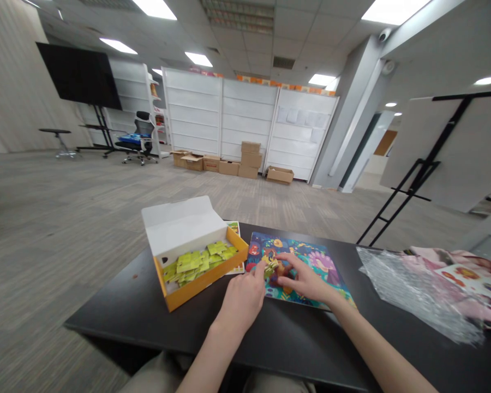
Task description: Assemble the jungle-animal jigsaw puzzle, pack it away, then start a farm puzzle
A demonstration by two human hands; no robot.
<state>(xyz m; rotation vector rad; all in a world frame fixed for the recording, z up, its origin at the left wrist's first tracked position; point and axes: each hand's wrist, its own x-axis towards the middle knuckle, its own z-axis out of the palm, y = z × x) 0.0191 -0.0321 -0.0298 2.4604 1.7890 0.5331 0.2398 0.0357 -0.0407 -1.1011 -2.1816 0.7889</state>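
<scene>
A colourful jigsaw puzzle board (pixel 311 256) lies on the black table (pixel 118 300) in front of me. My left hand (pixel 243 297) rests at the board's left edge, fingers curled, thumb and forefinger pinching a small green-backed puzzle piece (pixel 270 266). My right hand (pixel 305 278) lies over the middle of the board with its fingers spread and pressing down on the pieces beside that one. Left of the board stands an open orange box (pixel 188 286) with a white lid flap, holding several green-backed pieces (pixel 198 261).
A crumpled clear plastic bag (pixel 409 286) and printed sheets (pixel 474 275) lie on the table's right side. A printed card (pixel 236 229) pokes out behind the box. Beyond are carpeted floor, an easel stand (pixel 417 180), cardboard boxes (pixel 249 158), an office chair (pixel 139 143) and white shelving.
</scene>
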